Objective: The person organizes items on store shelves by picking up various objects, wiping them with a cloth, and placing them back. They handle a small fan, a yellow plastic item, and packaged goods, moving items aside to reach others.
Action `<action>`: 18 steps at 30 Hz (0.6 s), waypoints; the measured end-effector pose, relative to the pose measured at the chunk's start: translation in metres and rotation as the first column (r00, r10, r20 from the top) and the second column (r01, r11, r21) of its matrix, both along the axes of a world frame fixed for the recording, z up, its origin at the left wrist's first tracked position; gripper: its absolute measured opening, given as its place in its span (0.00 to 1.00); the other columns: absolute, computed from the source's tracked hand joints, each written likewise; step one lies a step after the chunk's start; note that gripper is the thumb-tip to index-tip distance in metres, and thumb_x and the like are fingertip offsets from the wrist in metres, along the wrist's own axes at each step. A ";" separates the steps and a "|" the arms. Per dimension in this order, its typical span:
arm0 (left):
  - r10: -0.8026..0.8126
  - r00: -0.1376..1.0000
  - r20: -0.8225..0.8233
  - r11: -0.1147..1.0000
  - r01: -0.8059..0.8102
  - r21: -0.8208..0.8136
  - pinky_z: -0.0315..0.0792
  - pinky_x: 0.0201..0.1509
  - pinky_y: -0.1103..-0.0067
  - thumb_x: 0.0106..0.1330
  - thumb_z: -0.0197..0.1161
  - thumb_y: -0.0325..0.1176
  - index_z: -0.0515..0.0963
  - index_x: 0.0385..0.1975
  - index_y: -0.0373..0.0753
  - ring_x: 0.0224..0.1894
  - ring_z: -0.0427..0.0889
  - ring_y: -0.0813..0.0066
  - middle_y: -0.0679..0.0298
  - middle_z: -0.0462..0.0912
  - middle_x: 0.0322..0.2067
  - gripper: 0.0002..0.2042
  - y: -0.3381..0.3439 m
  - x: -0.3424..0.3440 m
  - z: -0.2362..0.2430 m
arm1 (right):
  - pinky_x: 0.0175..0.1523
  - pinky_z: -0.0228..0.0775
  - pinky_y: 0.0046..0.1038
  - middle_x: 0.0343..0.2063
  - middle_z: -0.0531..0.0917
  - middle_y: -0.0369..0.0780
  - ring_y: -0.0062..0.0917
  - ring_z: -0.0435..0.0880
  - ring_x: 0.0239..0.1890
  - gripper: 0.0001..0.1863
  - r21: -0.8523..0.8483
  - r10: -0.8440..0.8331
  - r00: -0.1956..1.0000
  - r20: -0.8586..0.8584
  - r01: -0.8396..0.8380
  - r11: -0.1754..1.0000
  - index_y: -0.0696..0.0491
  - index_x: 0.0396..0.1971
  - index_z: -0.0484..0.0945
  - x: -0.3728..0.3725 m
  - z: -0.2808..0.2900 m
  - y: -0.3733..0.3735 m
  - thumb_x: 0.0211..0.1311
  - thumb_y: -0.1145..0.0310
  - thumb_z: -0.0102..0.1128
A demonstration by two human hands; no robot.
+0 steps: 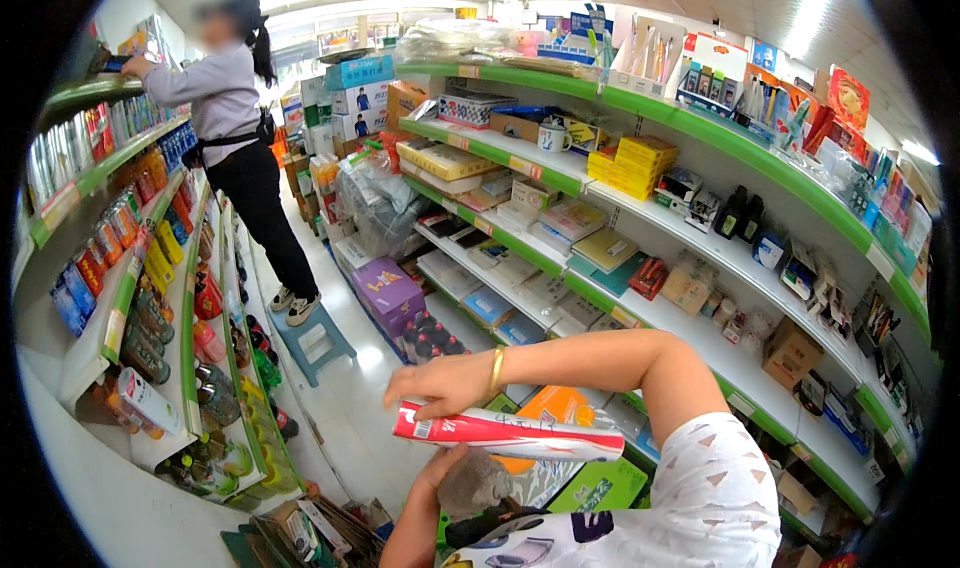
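A long red and white cylindrical tube (540, 438) lies crosswise in front of me. My right hand (436, 386), with a gold bangle at the wrist, curls its fingers over the tube's left end. My left hand (438, 468) grips the same end from below, its thumb against the underside. Behind and under the tube are an orange package (550, 404) and a green flat box (590, 493), partly covered by the tube and my arm.
Stocked shelving (700, 348) runs along the right, drink shelves (120, 308) along the left. A co-worker (240, 138) stands on a blue step stool (325, 333), reaching to a high shelf. A purple box (388, 298) and bottles (432, 343) sit on the aisle floor.
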State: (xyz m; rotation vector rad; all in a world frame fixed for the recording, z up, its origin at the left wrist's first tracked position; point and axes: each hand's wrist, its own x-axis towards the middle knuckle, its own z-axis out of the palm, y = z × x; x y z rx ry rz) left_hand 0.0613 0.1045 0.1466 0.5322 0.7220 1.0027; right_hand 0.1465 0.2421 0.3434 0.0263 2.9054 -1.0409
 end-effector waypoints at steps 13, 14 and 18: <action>0.515 0.786 0.343 0.769 -0.600 0.222 0.67 0.31 0.71 0.66 0.45 0.48 0.72 0.40 0.39 0.24 0.71 0.66 0.59 0.75 0.25 0.18 -0.107 -0.032 -0.019 | 0.64 0.48 0.35 0.60 0.59 0.50 0.37 0.56 0.63 0.45 -0.442 -0.381 0.814 0.437 0.564 0.698 0.54 0.64 0.46 0.146 -0.046 0.018 0.54 0.46 0.55; 0.574 0.816 0.063 0.747 -0.554 0.367 0.67 0.31 0.71 0.66 0.45 0.47 0.71 0.41 0.40 0.24 0.71 0.67 0.59 0.75 0.26 0.17 -0.118 -0.034 -0.035 | 0.64 0.48 0.35 0.60 0.59 0.49 0.36 0.56 0.63 0.45 -0.563 -0.349 0.843 0.410 0.535 0.630 0.53 0.64 0.45 0.141 -0.054 0.011 0.54 0.46 0.56; 0.721 0.668 0.187 0.689 -0.720 -0.081 0.72 0.36 0.71 0.65 0.47 0.47 0.71 0.44 0.39 0.32 0.76 0.65 0.57 0.77 0.31 0.18 -0.177 -0.032 -0.009 | 0.61 0.58 0.36 0.56 0.63 0.51 0.37 0.64 0.58 0.53 -0.800 -0.341 0.910 0.235 0.380 0.464 0.50 0.63 0.45 0.098 -0.080 -0.035 0.42 0.42 0.61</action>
